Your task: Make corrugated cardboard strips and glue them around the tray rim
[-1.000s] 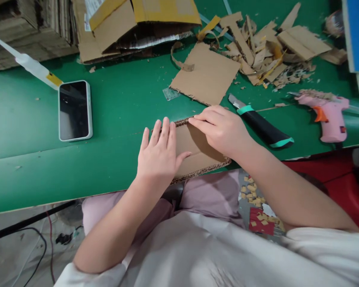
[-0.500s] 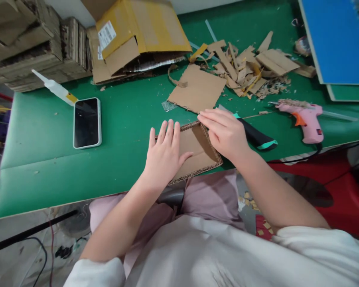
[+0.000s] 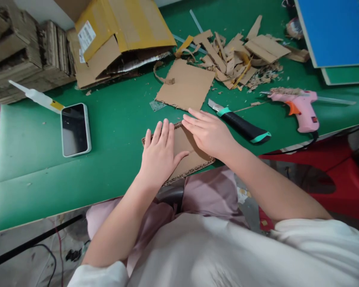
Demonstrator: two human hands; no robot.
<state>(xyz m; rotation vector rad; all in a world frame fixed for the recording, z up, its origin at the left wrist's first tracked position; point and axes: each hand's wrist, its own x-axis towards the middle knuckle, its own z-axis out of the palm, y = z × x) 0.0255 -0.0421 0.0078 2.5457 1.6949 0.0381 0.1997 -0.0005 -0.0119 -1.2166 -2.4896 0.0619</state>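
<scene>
A shallow cardboard tray with raised corrugated edges lies at the table's front edge. My left hand rests flat over its left part, thumb stretched across the inside and fingertips at the far left rim. Over the tray's right side lies my right hand, its fingers extended toward the far rim; it hides much of the right wall. Beyond the tray is a flat cardboard square. A black and teal utility knife lies to the right of my right hand, blade exposed.
A phone and a white bottle lie left. Behind are a yellow-taped box, stacked cardboard and cardboard scraps. A pink glue gun and a blue board are on the right.
The view has shifted, so the table items sit further left. My right hand has moved a little inward over the tray's far rim, and more of the knife shows. My left hand stays flat.
</scene>
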